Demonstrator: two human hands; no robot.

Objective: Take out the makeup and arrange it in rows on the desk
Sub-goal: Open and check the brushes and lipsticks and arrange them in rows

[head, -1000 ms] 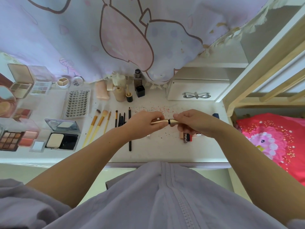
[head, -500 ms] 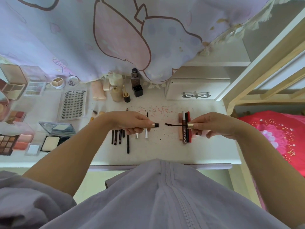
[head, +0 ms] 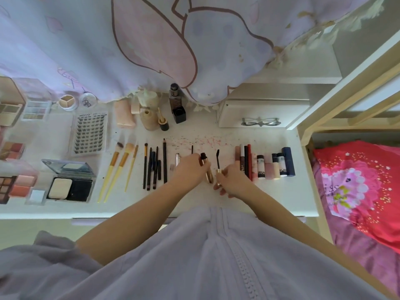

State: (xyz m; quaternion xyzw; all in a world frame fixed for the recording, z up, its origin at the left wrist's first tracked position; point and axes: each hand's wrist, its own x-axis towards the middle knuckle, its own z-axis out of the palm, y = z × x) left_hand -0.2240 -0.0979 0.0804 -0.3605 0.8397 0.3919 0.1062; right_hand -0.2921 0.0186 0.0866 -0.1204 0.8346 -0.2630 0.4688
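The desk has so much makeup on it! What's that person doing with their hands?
A person is laying makeup out in rows on the white desk. The left hand holds a gold mascara tube, opened, and the right hand holds its wand, brush pointing away. Both sit low over the desk, in the gap between the dark pencils and the lipsticks. Brushes and palettes lie further left.

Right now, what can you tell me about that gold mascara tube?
The gold mascara tube looks like shiny metal or metallic plastic, slim, with a dark open neck at its far end. It is uncapped and lies lengthwise on the white desk. The left hand holds it; its wand is apart, in the right hand.
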